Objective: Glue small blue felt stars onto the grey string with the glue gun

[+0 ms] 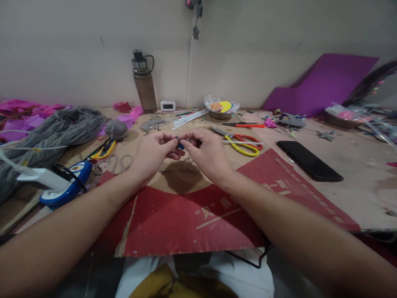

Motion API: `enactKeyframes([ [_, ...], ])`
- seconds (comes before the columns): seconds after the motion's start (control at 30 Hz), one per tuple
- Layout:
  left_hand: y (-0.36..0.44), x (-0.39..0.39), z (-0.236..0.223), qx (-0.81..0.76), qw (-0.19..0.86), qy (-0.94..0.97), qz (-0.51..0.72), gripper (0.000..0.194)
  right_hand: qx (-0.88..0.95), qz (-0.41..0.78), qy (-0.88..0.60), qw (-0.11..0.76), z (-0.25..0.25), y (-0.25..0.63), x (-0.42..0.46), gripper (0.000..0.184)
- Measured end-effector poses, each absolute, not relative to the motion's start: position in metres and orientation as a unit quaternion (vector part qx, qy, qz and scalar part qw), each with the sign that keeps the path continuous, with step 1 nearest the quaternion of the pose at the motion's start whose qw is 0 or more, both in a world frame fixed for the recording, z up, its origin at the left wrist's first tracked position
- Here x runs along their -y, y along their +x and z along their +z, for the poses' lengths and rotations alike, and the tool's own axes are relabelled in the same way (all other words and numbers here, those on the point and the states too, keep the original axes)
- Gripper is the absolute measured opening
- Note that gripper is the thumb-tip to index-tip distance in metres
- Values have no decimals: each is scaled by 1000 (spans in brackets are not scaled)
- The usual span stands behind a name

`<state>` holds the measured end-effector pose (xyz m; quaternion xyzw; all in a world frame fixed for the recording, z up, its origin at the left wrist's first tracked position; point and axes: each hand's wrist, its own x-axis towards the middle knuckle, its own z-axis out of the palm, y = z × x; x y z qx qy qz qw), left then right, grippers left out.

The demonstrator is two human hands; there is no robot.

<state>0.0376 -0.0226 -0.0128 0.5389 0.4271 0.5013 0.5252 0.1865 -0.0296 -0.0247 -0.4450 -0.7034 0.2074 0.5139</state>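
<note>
My left hand (159,150) and my right hand (208,152) meet above the middle of the table, fingertips almost touching. Both pinch a small dark, partly blue piece (180,145) between thumb and fingers; most of it is covered, so its kind cannot be made out. Beneath them, thin grey yarn (189,164) lies loosely on the brown cardboard. Scissors with one yellow and one red handle (245,145) rest just beyond my right hand. A ball of grey yarn (116,129) sits to the left of my left hand.
Red printed cardboard (186,223) covers the near edge. On the left are a grey yarn skein (71,124), a yellow cutter (105,150) and a blue power strip (66,186). A bottle (144,89) stands at the wall. A black phone (308,160) lies right.
</note>
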Motion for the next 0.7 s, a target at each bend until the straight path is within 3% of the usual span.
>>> enactKeyframes([
  [0.37, 37, 22, -13, -431, 534, 531, 498, 13, 683, 223, -449, 531, -24, 188, 29, 2],
  [0.7, 36, 21, -16, -410, 552, 529, 498, 14, 608, 355, -448, 550, -27, 186, 22, 17],
])
